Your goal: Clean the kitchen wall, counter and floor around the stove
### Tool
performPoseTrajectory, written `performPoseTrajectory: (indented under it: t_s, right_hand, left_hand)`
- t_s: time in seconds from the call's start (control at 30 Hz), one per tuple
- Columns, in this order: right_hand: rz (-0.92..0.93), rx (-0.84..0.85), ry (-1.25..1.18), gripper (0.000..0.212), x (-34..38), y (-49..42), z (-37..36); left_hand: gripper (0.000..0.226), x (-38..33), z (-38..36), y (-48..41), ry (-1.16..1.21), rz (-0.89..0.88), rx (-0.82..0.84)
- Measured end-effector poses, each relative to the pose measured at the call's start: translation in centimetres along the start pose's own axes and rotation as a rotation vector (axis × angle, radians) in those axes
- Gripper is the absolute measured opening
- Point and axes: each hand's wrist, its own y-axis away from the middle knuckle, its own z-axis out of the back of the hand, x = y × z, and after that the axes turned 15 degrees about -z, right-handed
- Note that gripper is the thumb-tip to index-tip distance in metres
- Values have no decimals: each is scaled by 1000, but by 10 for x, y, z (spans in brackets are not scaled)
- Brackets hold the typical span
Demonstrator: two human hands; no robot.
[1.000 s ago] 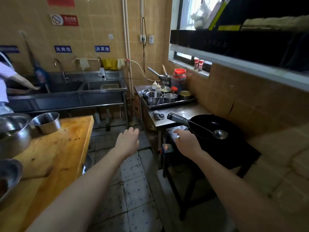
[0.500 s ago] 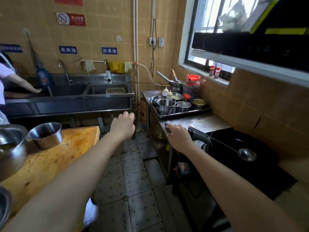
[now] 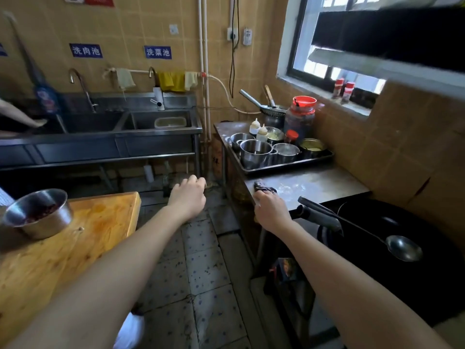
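Reaching onto the steel counter (image 3: 319, 181), the right hand (image 3: 271, 211) curls its fingers over a dark cloth (image 3: 264, 189) bunched at the counter's near corner. The wad pokes out just beyond the knuckles, touching the metal. The left hand (image 3: 188, 197) floats over the floor (image 3: 203, 263), off to the right hand's left, its fingers loosely bent and holding nothing.

This reads as the counter step of the clean: rag in hand, pale smears on the steel just past the cloth. The next move looks like a sweep away from the hand across that bare stretch. It would need to stop short of the tray (image 3: 289, 167) of pots further out. It would also need to mind the wok (image 3: 372, 222), whose handle juts in just to the hand's right, a ladle (image 3: 403, 248) lying in the pan. The tiled wall (image 3: 382, 147) stands beyond the counter on the hand's far right, and no hand is on it.

Now the murky bits. The right fingertips are buried in the cloth, so how firm the grip is cannot be told, nor whether the rag is wet. The stove itself is hidden under the wok, and the space below the counter sits in deep shadow. A pale blur beside the left forearm, low in the view, is too smeared to name.
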Motion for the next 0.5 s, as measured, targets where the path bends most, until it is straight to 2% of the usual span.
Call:
performPoseTrajectory:
  t_s: [0.13,0.3,0.5]
  right_hand:
    - [20,10,2,35,-4,-55,-26]
    - [-46,82,5,34,-18,-115,-52]
    - [-87,158,4,37,-16,-149,-83]
  left_hand:
    - [30,6,-26,-48,6,23,54]
    - [30,16,-50,-110,22,35,61]
    - [30,32,-83,-151,59,53,126]
